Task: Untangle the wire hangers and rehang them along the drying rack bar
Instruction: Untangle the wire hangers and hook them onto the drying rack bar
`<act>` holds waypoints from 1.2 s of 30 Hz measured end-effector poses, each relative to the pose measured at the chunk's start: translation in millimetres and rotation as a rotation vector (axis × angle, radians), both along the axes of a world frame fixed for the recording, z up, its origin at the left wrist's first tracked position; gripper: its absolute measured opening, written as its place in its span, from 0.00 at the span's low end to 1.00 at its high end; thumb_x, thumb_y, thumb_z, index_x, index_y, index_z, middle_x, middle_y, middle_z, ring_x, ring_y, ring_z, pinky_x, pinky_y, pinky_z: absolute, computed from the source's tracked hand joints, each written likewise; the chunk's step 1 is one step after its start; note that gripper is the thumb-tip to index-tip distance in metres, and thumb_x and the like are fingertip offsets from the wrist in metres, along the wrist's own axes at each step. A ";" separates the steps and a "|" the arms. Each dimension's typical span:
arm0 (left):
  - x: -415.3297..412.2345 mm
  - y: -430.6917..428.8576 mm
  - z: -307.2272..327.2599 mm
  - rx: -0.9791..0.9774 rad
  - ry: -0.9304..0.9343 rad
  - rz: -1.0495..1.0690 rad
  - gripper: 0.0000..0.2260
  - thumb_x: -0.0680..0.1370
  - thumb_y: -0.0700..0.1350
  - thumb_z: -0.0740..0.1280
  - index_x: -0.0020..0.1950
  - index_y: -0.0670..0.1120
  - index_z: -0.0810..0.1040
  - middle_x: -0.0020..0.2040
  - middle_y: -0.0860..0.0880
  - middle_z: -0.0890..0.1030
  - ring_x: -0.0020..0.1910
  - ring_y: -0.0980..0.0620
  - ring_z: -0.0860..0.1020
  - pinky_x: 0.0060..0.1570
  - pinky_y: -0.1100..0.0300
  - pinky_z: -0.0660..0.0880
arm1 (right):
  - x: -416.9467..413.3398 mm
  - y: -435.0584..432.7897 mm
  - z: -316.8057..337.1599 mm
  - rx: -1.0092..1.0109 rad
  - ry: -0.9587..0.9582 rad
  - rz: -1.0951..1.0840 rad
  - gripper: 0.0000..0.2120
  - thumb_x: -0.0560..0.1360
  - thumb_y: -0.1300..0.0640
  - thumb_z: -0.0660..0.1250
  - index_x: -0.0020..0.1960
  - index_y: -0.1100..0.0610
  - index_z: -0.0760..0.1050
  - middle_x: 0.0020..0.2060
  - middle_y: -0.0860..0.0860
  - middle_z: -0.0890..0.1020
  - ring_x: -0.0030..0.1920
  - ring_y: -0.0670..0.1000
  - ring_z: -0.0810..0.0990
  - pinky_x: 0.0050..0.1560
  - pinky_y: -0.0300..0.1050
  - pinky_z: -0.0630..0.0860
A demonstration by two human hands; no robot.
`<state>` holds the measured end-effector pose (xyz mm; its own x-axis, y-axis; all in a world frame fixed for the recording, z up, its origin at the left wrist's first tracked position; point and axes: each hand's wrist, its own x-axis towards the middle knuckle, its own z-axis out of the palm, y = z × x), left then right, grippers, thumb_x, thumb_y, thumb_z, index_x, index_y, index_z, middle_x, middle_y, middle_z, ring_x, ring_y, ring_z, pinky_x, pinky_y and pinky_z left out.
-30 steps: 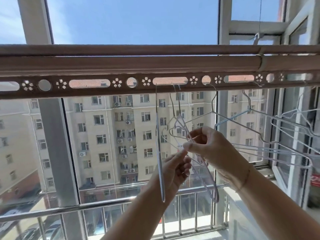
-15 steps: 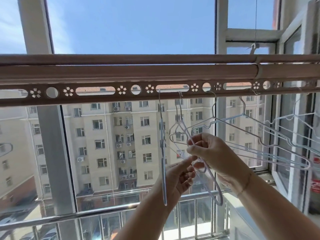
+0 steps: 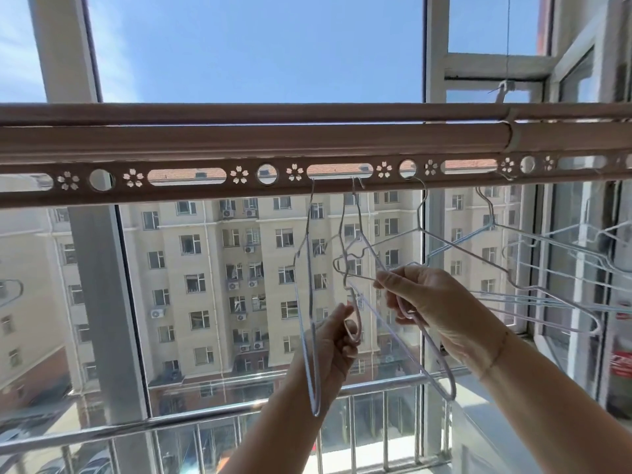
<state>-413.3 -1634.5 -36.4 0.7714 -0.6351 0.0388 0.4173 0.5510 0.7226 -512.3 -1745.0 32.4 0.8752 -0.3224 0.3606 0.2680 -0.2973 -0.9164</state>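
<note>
A brown drying rack bar (image 3: 239, 193) with round and slotted holes runs across the view at head height. Several pale wire hangers hang from it. A tangled pair (image 3: 352, 268) hooks into a slot near the middle. My left hand (image 3: 333, 350) holds the rounded end of one tangled hanger between thumb and fingers. My right hand (image 3: 427, 302) pinches the wire of the other tangled hanger, just right of the left hand. One hanger (image 3: 309, 302) seen edge-on hangs in front of my left wrist. More hangers (image 3: 533, 268) hang to the right.
Behind the bar stand a window pane, a grey pillar (image 3: 106, 302) and a steel balcony railing (image 3: 205, 415). An open window frame (image 3: 581, 234) stands at the right, close to the hangers there. Another hanger's end (image 3: 12, 292) shows at the far left edge.
My hands have drawn slightly apart, the right one lifting its wire up and right. The view has tilted a little upward, so the bar sits lower in frame.
</note>
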 end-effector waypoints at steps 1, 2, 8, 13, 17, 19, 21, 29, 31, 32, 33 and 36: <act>2.0 -0.6 1.7 -0.032 0.020 -0.006 0.07 0.78 0.41 0.60 0.43 0.40 0.74 0.22 0.49 0.75 0.18 0.58 0.71 0.15 0.71 0.64 | 0.7 0.7 -0.2 0.001 -0.002 -0.012 0.14 0.75 0.54 0.64 0.46 0.67 0.77 0.29 0.54 0.75 0.28 0.48 0.70 0.29 0.34 0.72; 4.1 -1.5 3.4 -0.067 0.043 -0.015 0.08 0.78 0.41 0.60 0.43 0.40 0.74 0.23 0.49 0.75 0.18 0.58 0.72 0.15 0.71 0.65 | 1.4 1.3 -0.5 0.003 -0.005 -0.021 0.14 0.76 0.54 0.64 0.47 0.67 0.77 0.28 0.53 0.74 0.28 0.48 0.70 0.28 0.33 0.72; 2.3 -11.5 7.8 -0.225 0.166 -0.046 0.08 0.77 0.43 0.62 0.42 0.40 0.76 0.25 0.48 0.76 0.20 0.58 0.74 0.17 0.72 0.68 | 7.0 3.0 1.4 0.048 -0.017 -0.045 0.13 0.76 0.54 0.63 0.46 0.64 0.78 0.27 0.52 0.72 0.26 0.46 0.69 0.27 0.33 0.71; 1.0 -23.1 4.4 -0.342 0.204 -0.121 0.19 0.53 0.40 0.81 0.40 0.39 0.80 0.25 0.48 0.77 0.18 0.58 0.74 0.16 0.71 0.69 | 10.1 1.8 3.6 0.079 -0.008 -0.033 0.13 0.76 0.53 0.63 0.45 0.63 0.78 0.28 0.52 0.73 0.26 0.45 0.70 0.28 0.35 0.71; -0.6 -29.5 8.6 -0.428 0.234 -0.167 0.24 0.44 0.37 0.83 0.37 0.38 0.81 0.26 0.48 0.78 0.19 0.57 0.75 0.15 0.70 0.68 | 11.5 2.8 4.5 0.112 -0.012 -0.028 0.12 0.76 0.54 0.63 0.43 0.61 0.78 0.28 0.52 0.72 0.27 0.47 0.68 0.27 0.35 0.70; -0.9 -31.2 12.7 -0.396 0.279 -0.138 0.11 0.62 0.41 0.75 0.40 0.40 0.78 0.26 0.49 0.78 0.19 0.58 0.75 0.15 0.72 0.67 | 11.9 3.2 4.9 0.129 -0.017 -0.020 0.11 0.76 0.54 0.63 0.42 0.61 0.78 0.28 0.52 0.72 0.28 0.47 0.68 0.28 0.36 0.70; 0.2 -32.2 17.1 -0.390 0.313 -0.117 0.08 0.70 0.46 0.67 0.40 0.41 0.76 0.25 0.50 0.77 0.19 0.59 0.74 0.16 0.73 0.67 | 12.0 3.5 5.1 0.138 -0.023 -0.015 0.11 0.76 0.55 0.63 0.41 0.61 0.78 0.28 0.53 0.71 0.28 0.48 0.68 0.28 0.36 0.71; 5.0 -36.2 20.3 -0.517 0.320 -0.199 0.17 0.54 0.35 0.79 0.39 0.36 0.78 0.27 0.45 0.79 0.22 0.55 0.78 0.17 0.68 0.70 | 14.1 2.0 1.1 0.156 -0.022 -0.012 0.10 0.75 0.54 0.64 0.41 0.60 0.78 0.29 0.52 0.73 0.29 0.47 0.70 0.33 0.38 0.71; 6.3 -34.5 12.6 -0.510 0.280 -0.235 0.25 0.43 0.33 0.82 0.38 0.36 0.80 0.28 0.46 0.79 0.22 0.55 0.78 0.17 0.68 0.71 | 14.0 1.9 -0.7 0.151 -0.018 -0.009 0.10 0.75 0.53 0.64 0.42 0.59 0.78 0.29 0.52 0.73 0.29 0.47 0.70 0.33 0.38 0.71; 6.3 -33.3 5.9 -0.489 0.266 -0.241 0.26 0.41 0.33 0.82 0.37 0.36 0.80 0.27 0.46 0.79 0.22 0.55 0.78 0.16 0.68 0.70 | 13.6 2.1 -1.8 0.152 -0.018 -0.002 0.10 0.75 0.53 0.64 0.42 0.59 0.78 0.29 0.52 0.73 0.29 0.47 0.69 0.32 0.37 0.71; 5.9 -32.1 -1.6 -0.465 0.263 -0.238 0.26 0.41 0.34 0.82 0.36 0.37 0.80 0.26 0.47 0.79 0.21 0.55 0.78 0.16 0.68 0.70 | 13.0 2.4 -2.7 0.154 -0.017 0.006 0.10 0.75 0.54 0.64 0.42 0.59 0.78 0.29 0.52 0.72 0.29 0.47 0.68 0.31 0.36 0.71; -0.1 -22.8 -26.1 -0.304 0.252 -0.185 0.17 0.53 0.38 0.80 0.36 0.40 0.78 0.25 0.48 0.77 0.20 0.56 0.76 0.15 0.69 0.69 | 8.9 2.9 -4.5 0.163 -0.013 0.016 0.10 0.76 0.55 0.63 0.43 0.61 0.77 0.29 0.52 0.72 0.29 0.48 0.67 0.28 0.34 0.70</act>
<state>-413.3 -1657.3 -62.5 0.6549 -0.7524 0.0708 0.6717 0.6224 0.4017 -503.4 -1742.1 27.9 0.8762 -0.3637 0.3161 0.2836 -0.1410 -0.9485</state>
